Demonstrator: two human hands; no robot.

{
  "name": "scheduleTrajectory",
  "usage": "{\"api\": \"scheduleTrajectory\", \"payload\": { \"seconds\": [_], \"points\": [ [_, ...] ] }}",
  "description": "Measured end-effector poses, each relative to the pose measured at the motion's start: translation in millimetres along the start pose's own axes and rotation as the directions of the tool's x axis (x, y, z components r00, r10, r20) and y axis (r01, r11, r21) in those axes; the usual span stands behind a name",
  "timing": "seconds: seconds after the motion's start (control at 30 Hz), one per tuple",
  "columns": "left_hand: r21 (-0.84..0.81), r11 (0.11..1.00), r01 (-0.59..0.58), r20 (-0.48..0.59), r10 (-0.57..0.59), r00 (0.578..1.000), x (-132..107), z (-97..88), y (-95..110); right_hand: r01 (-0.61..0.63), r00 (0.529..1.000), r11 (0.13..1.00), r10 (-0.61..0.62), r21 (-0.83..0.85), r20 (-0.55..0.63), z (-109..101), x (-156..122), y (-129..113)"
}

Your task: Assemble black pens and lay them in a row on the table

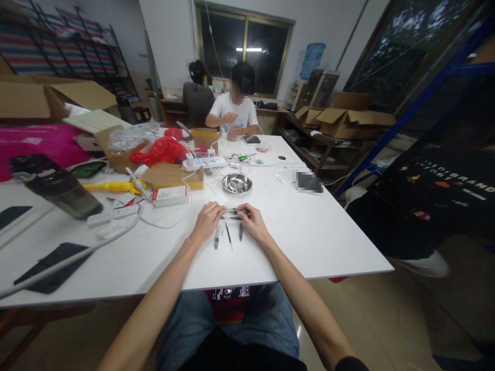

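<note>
Both hands mid-worktop (309, 232), near the front edge. Left hand (207, 219) and right hand (253, 221) each have a closed grip on one end of the pen bundle (234, 212), held level just above the surface. Loose pen parts (229, 238) lie just below it, steel bowl (237, 182) beyond. Black fabric (444, 196) at right: print partly reads "GRAND". White box (170, 195) label unreadable.
</note>
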State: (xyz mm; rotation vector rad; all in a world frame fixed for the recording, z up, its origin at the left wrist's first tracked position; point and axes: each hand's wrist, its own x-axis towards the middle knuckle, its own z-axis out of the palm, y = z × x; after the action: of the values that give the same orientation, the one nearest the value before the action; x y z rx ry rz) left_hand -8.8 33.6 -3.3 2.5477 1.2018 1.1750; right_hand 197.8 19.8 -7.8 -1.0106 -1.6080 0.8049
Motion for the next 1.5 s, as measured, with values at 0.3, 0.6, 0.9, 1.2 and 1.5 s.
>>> {"api": "scheduleTrajectory", "payload": {
  "seconds": [0.3,0.6,0.9,1.2,1.5],
  "points": [
    [-0.035,0.998,0.058,-0.034,-0.059,0.998,-11.6,0.8,11.5,-0.005,1.0,0.989,0.003,-0.147,-0.014,3.9,-3.3,6.7],
    [-0.06,0.995,0.076,-0.089,-0.081,0.993,-12.2,4.0,9.5,-0.021,0.998,0.97,0.007,-0.242,-0.058,4.2,-4.9,-1.5],
    [-0.073,0.996,0.044,-0.024,-0.046,0.999,-13.3,3.3,7.0,-0.12,0.992,0.967,0.111,-0.224,-0.054,3.1,-4.3,6.6],
    [-0.031,0.997,0.066,0.002,-0.066,0.998,-10.9,1.6,5.5,-0.06,0.998,0.993,0.057,-0.101,-0.029,0.3,-2.1,-1.4],
    [0.006,0.999,0.042,-0.045,-0.041,0.998,-7.1,5.8,4.0,-0.133,0.991,0.962,0.121,-0.239,-0.065,2.5,-1.8,11.1]
  ]
}}
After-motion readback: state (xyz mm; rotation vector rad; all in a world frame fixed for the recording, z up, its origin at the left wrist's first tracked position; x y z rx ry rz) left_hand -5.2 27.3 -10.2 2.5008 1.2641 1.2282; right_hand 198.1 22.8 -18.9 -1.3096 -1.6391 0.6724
